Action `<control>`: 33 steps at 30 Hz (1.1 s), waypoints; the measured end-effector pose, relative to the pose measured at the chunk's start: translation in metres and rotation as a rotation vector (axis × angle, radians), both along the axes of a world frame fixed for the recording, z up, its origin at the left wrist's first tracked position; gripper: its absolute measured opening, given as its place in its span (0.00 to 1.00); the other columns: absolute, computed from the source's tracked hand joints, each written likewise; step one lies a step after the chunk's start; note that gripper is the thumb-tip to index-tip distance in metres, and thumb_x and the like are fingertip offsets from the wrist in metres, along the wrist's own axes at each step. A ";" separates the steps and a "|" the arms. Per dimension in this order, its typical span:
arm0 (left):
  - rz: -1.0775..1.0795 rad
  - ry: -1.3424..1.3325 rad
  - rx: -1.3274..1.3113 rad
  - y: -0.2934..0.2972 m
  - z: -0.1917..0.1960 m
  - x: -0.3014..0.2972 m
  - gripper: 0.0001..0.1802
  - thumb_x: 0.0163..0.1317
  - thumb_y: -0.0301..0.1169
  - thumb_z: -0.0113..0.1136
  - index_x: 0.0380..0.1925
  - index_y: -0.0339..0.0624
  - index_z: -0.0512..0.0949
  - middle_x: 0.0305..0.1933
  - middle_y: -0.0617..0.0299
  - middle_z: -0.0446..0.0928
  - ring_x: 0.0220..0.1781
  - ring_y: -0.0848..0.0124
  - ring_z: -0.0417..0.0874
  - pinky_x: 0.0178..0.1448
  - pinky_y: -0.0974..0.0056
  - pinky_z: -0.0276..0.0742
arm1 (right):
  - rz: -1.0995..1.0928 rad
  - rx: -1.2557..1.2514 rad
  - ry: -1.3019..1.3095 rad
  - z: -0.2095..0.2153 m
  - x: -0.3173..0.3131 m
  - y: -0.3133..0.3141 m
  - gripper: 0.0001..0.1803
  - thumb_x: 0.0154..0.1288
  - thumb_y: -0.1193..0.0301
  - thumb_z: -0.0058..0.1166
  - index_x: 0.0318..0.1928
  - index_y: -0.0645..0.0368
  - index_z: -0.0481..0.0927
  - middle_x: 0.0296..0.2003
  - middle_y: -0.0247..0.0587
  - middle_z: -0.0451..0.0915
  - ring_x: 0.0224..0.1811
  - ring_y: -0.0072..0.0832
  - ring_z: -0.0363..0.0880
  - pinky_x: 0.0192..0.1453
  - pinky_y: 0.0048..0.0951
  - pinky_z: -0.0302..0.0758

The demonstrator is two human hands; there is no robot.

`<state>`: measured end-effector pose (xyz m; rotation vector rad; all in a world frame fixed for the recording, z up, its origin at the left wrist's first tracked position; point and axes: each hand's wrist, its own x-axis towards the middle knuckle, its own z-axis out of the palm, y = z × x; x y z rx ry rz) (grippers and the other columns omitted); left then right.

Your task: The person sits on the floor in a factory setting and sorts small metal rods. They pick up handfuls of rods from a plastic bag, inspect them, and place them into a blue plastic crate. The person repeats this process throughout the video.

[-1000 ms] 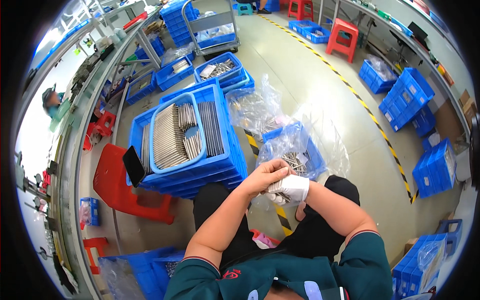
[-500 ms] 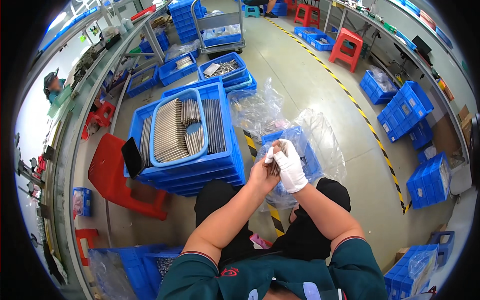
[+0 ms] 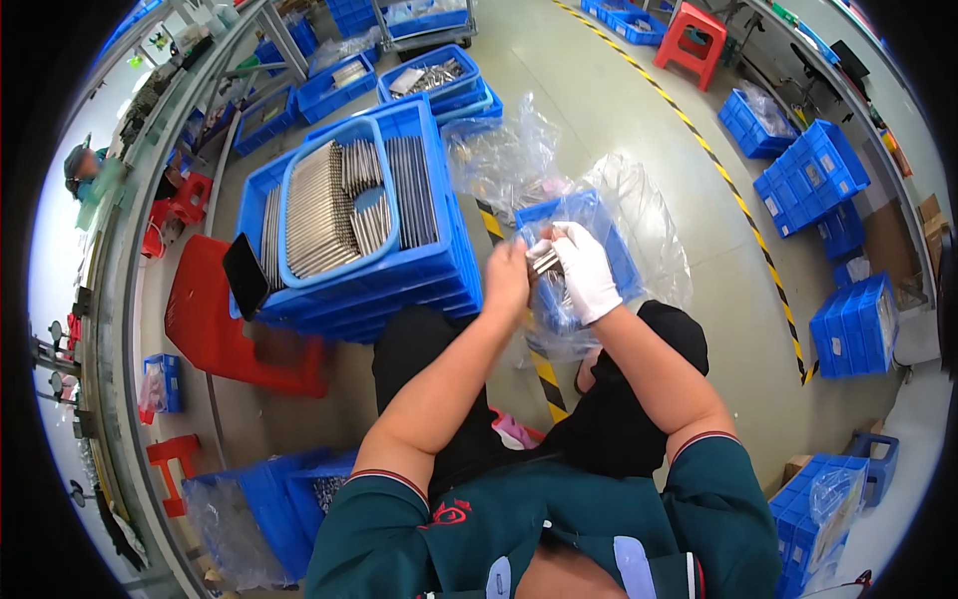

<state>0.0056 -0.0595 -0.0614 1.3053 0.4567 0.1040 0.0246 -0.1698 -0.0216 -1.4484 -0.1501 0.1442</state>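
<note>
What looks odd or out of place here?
Crumpled clear plastic sheeting sprawls loosely on the grey floor, looking untidy. A flat black rectangular device perches tilted at the near-left corner of the stacked blue plastic crates, perhaps insecurely. Oddly, only the right hand wears a white glove; the left hand is bare.

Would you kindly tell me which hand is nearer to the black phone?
Left. The left hand is to the right of the phone, beyond the stacked blue crates; the gloved right hand is farther right, above the low blue bin.

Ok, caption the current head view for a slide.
Metal rods between bare left hand and gloved right hand, blue tray of rods at left.
</note>
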 end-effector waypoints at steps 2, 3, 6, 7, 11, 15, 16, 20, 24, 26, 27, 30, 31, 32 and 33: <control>0.043 -0.215 0.674 0.020 -0.001 0.009 0.16 0.67 0.38 0.51 0.28 0.36 0.73 0.17 0.58 0.70 0.19 0.69 0.71 0.25 0.63 0.67 | 0.148 -0.211 0.002 0.000 -0.004 -0.015 0.12 0.69 0.66 0.46 0.40 0.62 0.77 0.27 0.35 0.78 0.31 0.21 0.76 0.34 0.25 0.73; 0.018 -0.238 0.762 0.021 0.012 0.007 0.15 0.66 0.37 0.52 0.29 0.34 0.73 0.19 0.56 0.70 0.22 0.69 0.72 0.27 0.62 0.67 | 0.233 -0.336 0.003 -0.004 -0.004 -0.027 0.13 0.69 0.65 0.46 0.39 0.62 0.77 0.27 0.35 0.78 0.29 0.21 0.76 0.33 0.25 0.73; -0.139 -0.223 0.854 0.030 0.041 -0.002 0.13 0.65 0.35 0.53 0.32 0.33 0.73 0.25 0.47 0.74 0.29 0.54 0.75 0.34 0.56 0.70 | 0.557 -0.284 0.327 0.012 -0.011 -0.031 0.17 0.68 0.60 0.47 0.37 0.63 0.78 0.22 0.38 0.78 0.21 0.25 0.77 0.24 0.24 0.72; -0.211 -0.206 0.849 0.031 0.047 -0.004 0.13 0.64 0.35 0.53 0.33 0.33 0.73 0.27 0.43 0.75 0.31 0.46 0.76 0.36 0.53 0.71 | 0.622 -0.233 0.396 0.016 -0.013 -0.031 0.17 0.68 0.59 0.47 0.36 0.63 0.78 0.21 0.39 0.78 0.19 0.25 0.77 0.22 0.24 0.72; -0.278 -0.275 0.740 0.028 0.056 -0.010 0.13 0.64 0.35 0.54 0.33 0.33 0.72 0.23 0.46 0.74 0.28 0.51 0.78 0.33 0.55 0.71 | 0.823 0.086 0.647 0.012 -0.016 -0.030 0.20 0.68 0.56 0.48 0.34 0.62 0.77 0.21 0.40 0.79 0.22 0.24 0.78 0.22 0.20 0.71; -0.331 -0.191 0.701 0.023 0.076 -0.015 0.13 0.66 0.35 0.52 0.35 0.34 0.71 0.20 0.50 0.73 0.22 0.59 0.77 0.28 0.59 0.71 | 0.803 0.370 0.841 0.009 -0.024 -0.020 0.15 0.69 0.60 0.48 0.38 0.60 0.73 0.20 0.33 0.73 0.18 0.18 0.67 0.19 0.18 0.61; -0.327 -0.194 0.746 0.024 0.072 -0.013 0.12 0.66 0.35 0.52 0.35 0.34 0.71 0.19 0.51 0.72 0.21 0.61 0.77 0.27 0.60 0.71 | 0.784 0.432 0.883 0.010 -0.024 -0.017 0.14 0.69 0.61 0.48 0.39 0.60 0.72 0.20 0.31 0.71 0.17 0.15 0.64 0.18 0.17 0.57; -0.236 -0.243 0.625 0.026 0.061 -0.011 0.12 0.68 0.35 0.50 0.35 0.35 0.72 0.20 0.61 0.72 0.17 0.75 0.69 0.22 0.68 0.65 | 0.786 0.308 0.717 0.003 -0.023 -0.020 0.11 0.69 0.64 0.48 0.39 0.60 0.71 0.18 0.25 0.63 0.15 0.12 0.54 0.16 0.17 0.49; -0.064 -0.303 0.378 0.042 0.048 -0.002 0.12 0.71 0.36 0.45 0.35 0.38 0.70 0.21 0.63 0.71 0.14 0.80 0.65 0.18 0.74 0.60 | 0.565 0.097 0.459 0.013 -0.023 -0.023 0.14 0.69 0.62 0.49 0.39 0.63 0.74 0.19 0.26 0.66 0.15 0.10 0.57 0.16 0.14 0.52; -0.105 -0.286 0.202 0.042 0.053 -0.007 0.12 0.72 0.37 0.43 0.34 0.40 0.69 0.21 0.64 0.70 0.13 0.82 0.63 0.17 0.75 0.58 | 0.529 0.045 0.392 0.019 -0.017 -0.030 0.14 0.68 0.62 0.50 0.39 0.63 0.76 0.20 0.25 0.69 0.17 0.10 0.59 0.19 0.13 0.55; -0.129 -0.271 0.140 0.043 0.050 -0.007 0.13 0.72 0.38 0.43 0.34 0.41 0.69 0.21 0.62 0.71 0.13 0.80 0.64 0.17 0.75 0.58 | 0.510 0.037 0.373 0.022 -0.014 -0.032 0.14 0.67 0.62 0.50 0.39 0.62 0.76 0.20 0.25 0.69 0.17 0.10 0.60 0.19 0.14 0.56; -0.189 -0.198 -0.134 0.045 0.050 -0.009 0.13 0.72 0.39 0.43 0.34 0.41 0.69 0.21 0.62 0.72 0.13 0.79 0.63 0.17 0.75 0.57 | 0.467 0.044 0.348 0.030 -0.011 -0.037 0.15 0.66 0.62 0.51 0.39 0.63 0.77 0.21 0.26 0.71 0.18 0.10 0.62 0.21 0.14 0.59; -0.202 -0.185 -0.174 0.046 0.052 -0.010 0.13 0.71 0.39 0.44 0.34 0.42 0.69 0.22 0.62 0.72 0.13 0.79 0.63 0.17 0.74 0.57 | 0.455 0.024 0.331 0.031 -0.010 -0.037 0.15 0.66 0.62 0.51 0.39 0.63 0.77 0.21 0.26 0.71 0.18 0.10 0.62 0.21 0.14 0.59; -0.219 -0.176 -0.192 0.047 0.053 -0.011 0.13 0.71 0.38 0.45 0.34 0.41 0.70 0.22 0.62 0.72 0.13 0.79 0.63 0.17 0.74 0.57 | 0.444 0.004 0.313 0.033 -0.010 -0.037 0.15 0.66 0.62 0.51 0.39 0.63 0.77 0.21 0.26 0.72 0.18 0.10 0.62 0.21 0.14 0.59; -0.236 -0.168 -0.210 0.049 0.054 -0.011 0.12 0.71 0.38 0.46 0.33 0.41 0.70 0.22 0.62 0.72 0.13 0.79 0.63 0.18 0.74 0.57 | 0.438 -0.016 0.299 0.035 -0.010 -0.037 0.15 0.66 0.62 0.51 0.38 0.63 0.77 0.21 0.27 0.72 0.19 0.11 0.62 0.22 0.14 0.60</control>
